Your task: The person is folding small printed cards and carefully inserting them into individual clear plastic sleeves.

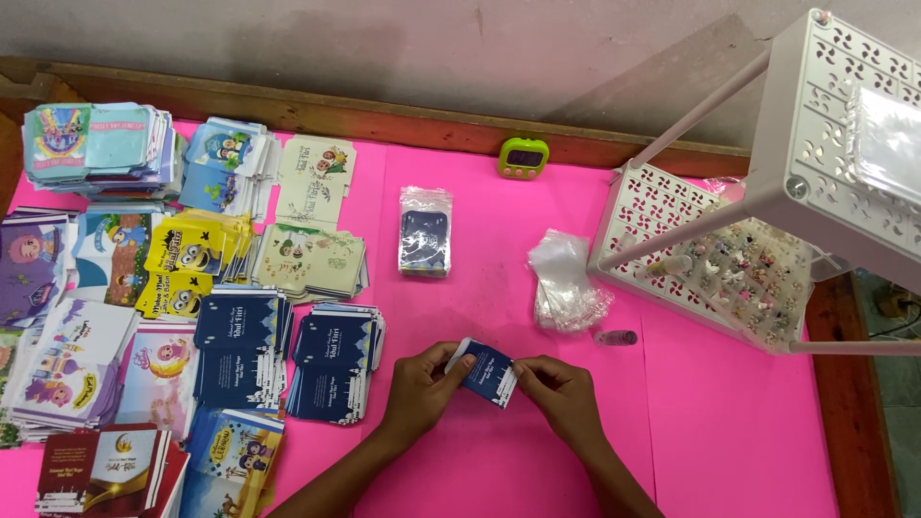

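Both my hands hold one small dark blue card (487, 371) with white edging just above the pink table cover (499, 288). My left hand (422, 388) pinches its left end, thumb on top. My right hand (561, 393) grips its right edge with the fingertips. Right beside my left hand lie two stacks of matching dark blue cards (334, 364), (240, 347). A little further up the table sits a stack of clear bags with dark cards inside (425, 230).
Many stacks of colourful printed cards (106, 278) fill the left side. A pile of empty clear plastic bags (566, 280) and a small clear bottle (615, 337) lie beside a white perforated rack (748, 249) holding small trinkets. A green timer (523, 157) stands by the wooden edge.
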